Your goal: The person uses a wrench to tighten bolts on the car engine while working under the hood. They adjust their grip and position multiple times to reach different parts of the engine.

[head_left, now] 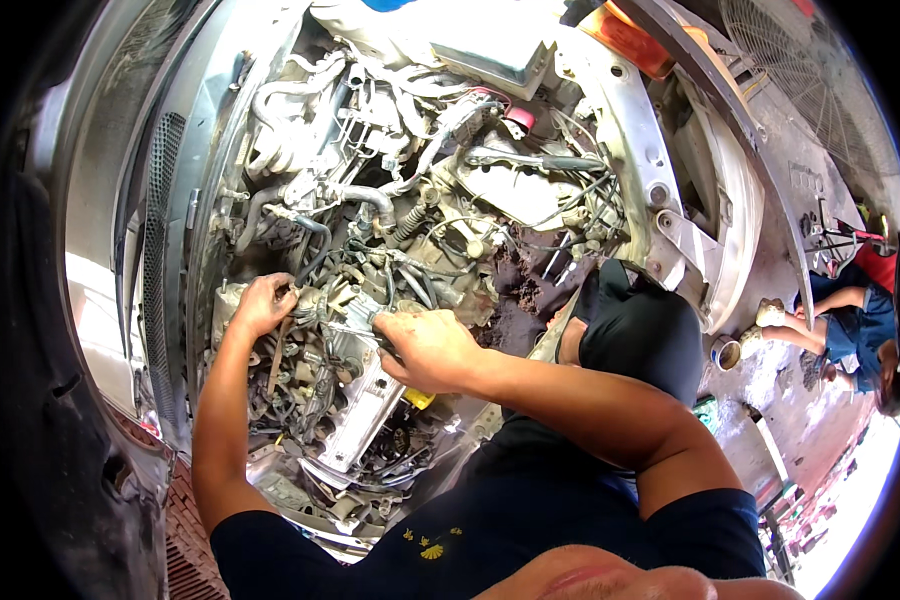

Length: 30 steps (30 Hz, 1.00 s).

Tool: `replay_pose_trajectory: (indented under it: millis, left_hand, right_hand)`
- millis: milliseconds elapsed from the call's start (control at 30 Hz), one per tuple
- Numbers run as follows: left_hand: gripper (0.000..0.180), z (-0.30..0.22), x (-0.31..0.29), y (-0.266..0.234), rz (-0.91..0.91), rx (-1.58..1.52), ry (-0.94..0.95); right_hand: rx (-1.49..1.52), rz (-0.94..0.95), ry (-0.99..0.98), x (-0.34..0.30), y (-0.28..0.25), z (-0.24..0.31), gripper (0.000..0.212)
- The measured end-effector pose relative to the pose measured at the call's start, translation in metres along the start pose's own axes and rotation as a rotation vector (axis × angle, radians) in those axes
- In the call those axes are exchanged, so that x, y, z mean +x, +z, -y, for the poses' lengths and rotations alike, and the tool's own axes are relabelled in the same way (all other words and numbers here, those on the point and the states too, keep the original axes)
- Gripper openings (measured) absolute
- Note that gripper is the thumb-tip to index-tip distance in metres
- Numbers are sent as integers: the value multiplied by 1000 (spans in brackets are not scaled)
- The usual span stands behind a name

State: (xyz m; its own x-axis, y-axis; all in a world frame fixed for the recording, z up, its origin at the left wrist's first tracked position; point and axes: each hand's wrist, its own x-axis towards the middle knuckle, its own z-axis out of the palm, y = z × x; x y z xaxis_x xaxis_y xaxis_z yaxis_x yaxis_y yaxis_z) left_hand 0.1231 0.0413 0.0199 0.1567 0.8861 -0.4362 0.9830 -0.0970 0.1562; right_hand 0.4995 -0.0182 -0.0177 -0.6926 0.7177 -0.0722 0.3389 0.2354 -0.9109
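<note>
A long, narrow, silver metal cover with raised ribs (362, 408) lies in the engine bay of a car, below and between the person's two hands, and the right hand is the nearer one. From the right hand (432, 350), which reaches across from the right with its fingers curled toward the left, the cover runs down and slightly left; its upper end sits just beside the curled fingers and is partly hidden there. Whether those fingers pinch something or only rest on the parts under them cannot be told, since the back of the hand hides the gap. The left hand (265, 305) is farther off, up and to the left of the cover, its fingers bent with their tips drawn in over a tangled bundle of dusty, grey-brown wires and thin hoses (305, 375); what, if anything, lies between finger and thumb is too small to make out. The cover's long axis is a steep slant, nearly in line with the person's view toward their own body, so that its lower end points to the bottom of the view and a little left, while its upper end leads up toward the right hand's fingertips. A small, bright yellow part (419, 398) shows just right of the cover, beneath the right wrist, and a black, curved rubber hose (318, 238) bends above the space between the hands.
</note>
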Motion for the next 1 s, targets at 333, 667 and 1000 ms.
replay_pose_trajectory:
  millis: [333, 667, 1000]
  left_hand:
    - [34, -5, 2, 0, -55, 14, 69]
    - [33, -15, -1, -1, -55, 66, 43]
    - [35, -27, 1, 0, -153, 147, -8]
  right_hand:
    - [-4, -14, 1, 2, 1, -3, 40]
    - [-4, -69, -36, 6, 4, -4, 36]
    - [-11, -131, -66, 5, 9, -7, 37]
